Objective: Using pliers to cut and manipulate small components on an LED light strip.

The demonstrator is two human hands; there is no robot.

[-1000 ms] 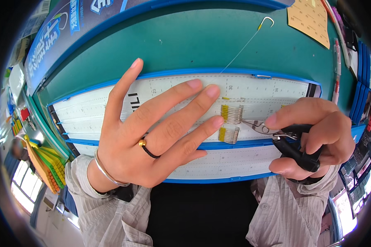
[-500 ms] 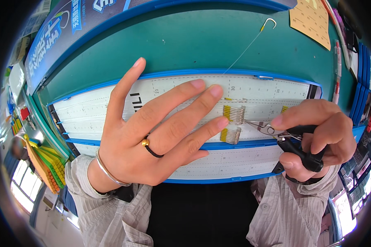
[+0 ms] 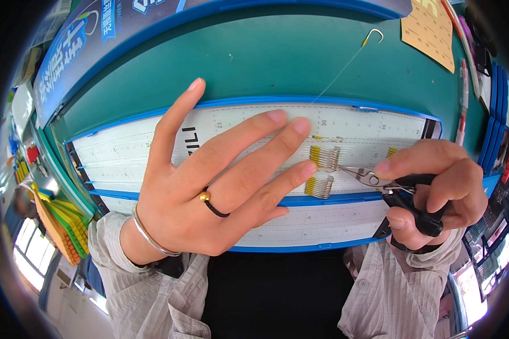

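My left hand (image 3: 226, 183) lies spread over a long white tackle case (image 3: 136, 133) with blue edges and printed scale marks. Its fingertips rest beside rows of fishing hooks (image 3: 326, 158) with yellow-wrapped shanks. My right hand (image 3: 435, 189) is closed round small pliers (image 3: 412, 204) with black handles. Their thin metal jaws reach to the bends of the hooks; whether they grip one I cannot tell. Beyond the case, a single fishing hook (image 3: 373, 38) lies on the green mat, its line running back under my left fingers.
The case's lid (image 3: 209, 31), printed in blue and grey, stands along the far side. A tan card (image 3: 427, 34) lies at the far right, with a pen (image 3: 463, 101) near it. Blue cases (image 3: 495, 118) are stacked at the right. Yellow, green and orange stacks (image 3: 59, 223) sit at the left.
The case, hooks and loose hook appear slightly further right in the picture, and both hands with them. My grip on the pliers looks the same.
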